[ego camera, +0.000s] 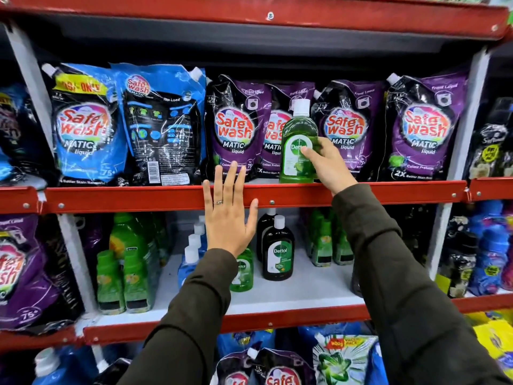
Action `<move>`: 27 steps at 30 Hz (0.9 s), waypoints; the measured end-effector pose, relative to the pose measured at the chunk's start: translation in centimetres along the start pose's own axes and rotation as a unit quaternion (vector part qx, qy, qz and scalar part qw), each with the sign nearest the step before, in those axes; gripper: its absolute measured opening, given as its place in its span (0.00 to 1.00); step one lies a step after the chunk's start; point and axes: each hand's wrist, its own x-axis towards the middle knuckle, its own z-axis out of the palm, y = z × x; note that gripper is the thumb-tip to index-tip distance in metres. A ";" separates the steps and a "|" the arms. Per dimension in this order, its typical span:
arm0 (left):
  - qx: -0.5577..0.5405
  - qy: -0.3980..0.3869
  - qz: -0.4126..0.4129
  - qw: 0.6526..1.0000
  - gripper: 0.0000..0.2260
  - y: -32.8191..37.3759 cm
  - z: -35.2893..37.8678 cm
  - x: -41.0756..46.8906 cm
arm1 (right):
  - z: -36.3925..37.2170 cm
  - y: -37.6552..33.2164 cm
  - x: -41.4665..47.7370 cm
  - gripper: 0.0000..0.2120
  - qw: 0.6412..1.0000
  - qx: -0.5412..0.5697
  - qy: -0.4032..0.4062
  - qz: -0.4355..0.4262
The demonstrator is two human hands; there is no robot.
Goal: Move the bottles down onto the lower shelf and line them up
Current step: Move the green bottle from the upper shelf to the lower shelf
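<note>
Touching green bottle (pixel 298 143), right hand (pixel 327 165).

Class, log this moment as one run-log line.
right hand: gripping green bottle, upper shelf | left hand: open, idle | lower shelf: transfer pending

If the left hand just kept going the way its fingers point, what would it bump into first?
Probably the purple Safewash pouch on the upper shelf. The left hand is open, its fingers pointing up past the red shelf edge, though depth is hard to judge.
</note>
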 end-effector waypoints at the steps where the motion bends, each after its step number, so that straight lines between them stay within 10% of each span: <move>1: 0.000 0.000 0.001 1.000 0.30 0.0 0.0 0.0 | 0.1 -0.3 -0.1 0.19 1.000 0.005 0.002 -0.005; 27: -0.061 -0.092 -0.008 0.994 0.32 -1.5 -0.8 -10.4 | 4.4 3.3 -10.9 0.09 0.988 0.143 -0.053 0.003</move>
